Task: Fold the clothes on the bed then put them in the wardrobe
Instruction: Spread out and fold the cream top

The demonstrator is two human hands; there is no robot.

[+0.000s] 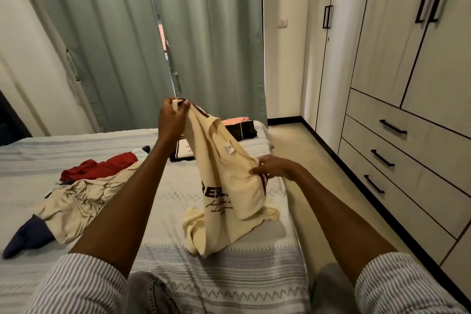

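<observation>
The bed (107,145) stretches ahead of you, the wardrobe (397,64) closed along its right. At left lie a crumpled beige garment (84,201) and a red one (102,166). Mid-bed, the cream printed T-shirt (224,186) hangs lifted — your left hand (172,120) pinches its top, your right hand (274,167) pinches its side, hem resting on the bedspread.

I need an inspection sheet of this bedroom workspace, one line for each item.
Surface: bed with a patterned cover.
Job's things: cream T-shirt held up, its hem on the bed; red garment, beige garment and navy piece lie unfolded; folded pile at the far end.
Clutter: nothing seen.
Grippers: left hand grips the T-shirt's top; right hand pinches its side.
Cables: nothing seen.
Surroundings: wardrobe closed; curtains drawn.
</observation>
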